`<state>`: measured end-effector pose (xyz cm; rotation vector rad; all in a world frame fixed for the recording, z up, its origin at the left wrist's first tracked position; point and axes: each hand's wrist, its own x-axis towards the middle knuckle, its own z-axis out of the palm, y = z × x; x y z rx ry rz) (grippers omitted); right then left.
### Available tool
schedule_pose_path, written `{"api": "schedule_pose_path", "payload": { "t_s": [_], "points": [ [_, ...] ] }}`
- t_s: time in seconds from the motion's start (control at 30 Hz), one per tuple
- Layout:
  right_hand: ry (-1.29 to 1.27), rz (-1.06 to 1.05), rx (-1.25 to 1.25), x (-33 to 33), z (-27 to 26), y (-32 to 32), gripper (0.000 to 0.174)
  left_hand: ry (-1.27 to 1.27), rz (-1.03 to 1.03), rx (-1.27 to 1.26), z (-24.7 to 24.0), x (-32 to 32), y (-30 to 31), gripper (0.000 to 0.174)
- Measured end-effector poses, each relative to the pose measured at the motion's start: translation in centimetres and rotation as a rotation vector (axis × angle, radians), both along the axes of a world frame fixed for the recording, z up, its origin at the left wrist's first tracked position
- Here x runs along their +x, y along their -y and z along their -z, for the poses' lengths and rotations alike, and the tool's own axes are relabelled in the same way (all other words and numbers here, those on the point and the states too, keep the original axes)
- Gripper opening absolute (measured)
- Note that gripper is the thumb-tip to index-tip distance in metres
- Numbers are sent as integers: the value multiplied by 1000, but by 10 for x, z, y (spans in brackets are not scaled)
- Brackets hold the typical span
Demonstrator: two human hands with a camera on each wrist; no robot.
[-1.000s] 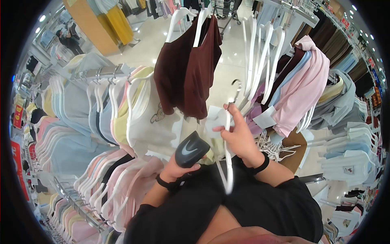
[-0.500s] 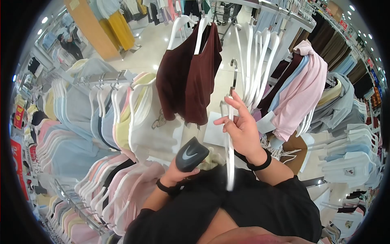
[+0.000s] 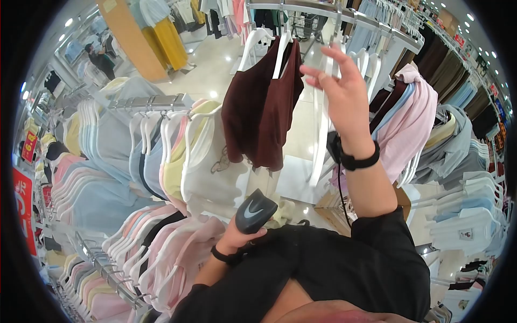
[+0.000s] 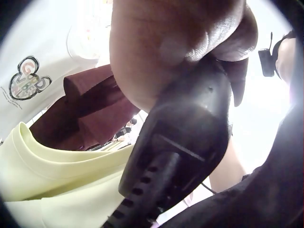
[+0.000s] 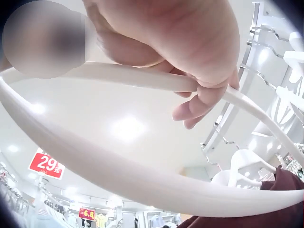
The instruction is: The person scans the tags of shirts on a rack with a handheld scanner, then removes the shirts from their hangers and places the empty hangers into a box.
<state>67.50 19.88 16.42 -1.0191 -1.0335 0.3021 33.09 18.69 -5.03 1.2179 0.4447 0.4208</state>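
Observation:
My left hand (image 3: 235, 237) grips a dark grey handheld device (image 3: 256, 211) shaped like a barcode scanner, held low in front of the body. In the left wrist view a ribbed black sleeve (image 4: 135, 199) runs from the handle's end. My right hand (image 3: 346, 99) is raised near the metal rail (image 3: 358, 20). It holds an empty white clothes hanger (image 5: 118, 173), the fingers curled over one arm of it in the right wrist view. Left of that hand, a dark maroon top (image 3: 264, 113) hangs on white hangers.
More white hangers (image 3: 371, 64) hang on the rail behind my right hand. A pink garment (image 3: 404, 129) hangs at the right. Racks of pastel tops (image 3: 107, 183) stand close on the left. A cardboard box (image 3: 331, 210) sits below the right arm.
My right hand has lifted the hanger away from the body, up and forward toward the rail. The left hand still holds the dark device in nearly the same place. The head view has shifted slightly.

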Motion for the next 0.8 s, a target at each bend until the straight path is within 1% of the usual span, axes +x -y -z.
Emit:
{"api": "schedule_pose_path", "payload": {
  "t_s": [0.17,0.2,0.3,0.4,0.47,0.53,0.63,0.67,0.7,0.73,0.77,0.8],
  "points": [
    [12,3,71,22,-11,-31,41,-4,-23,5,-1,-5,2,68],
    [21,24,54,27,-10,-36,42,-4,-33,10,0,-6,3,68],
    [-79,-22,36,37,-2,-46,42,2,-39,18,-3,-4,3,69],
    [-88,32,-21,33,5,-43,42,-7,-32,23,-4,-4,2,69],
    [-22,76,-80,30,9,-35,41,-19,-26,38,-2,-4,2,69],
    [15,90,-143,29,15,-22,42,-28,-20,69,1,-3,0,69],
    [153,245,-161,17,22,8,42,-57,20,84,1,1,-6,69],
    [299,334,-132,6,22,30,43,-91,15,86,0,1,-8,70],
    [342,405,-56,-8,24,52,35,-125,17,90,-2,0,-8,70],
    [444,473,-13,-16,36,75,26,-153,32,94,-5,3,-8,71],
    [538,454,76,-17,60,95,20,-65,-41,-6,-13,7,-3,71],
    [455,205,83,-24,89,119,17,-45,-21,-27,-17,10,-3,71]
  ]
}}
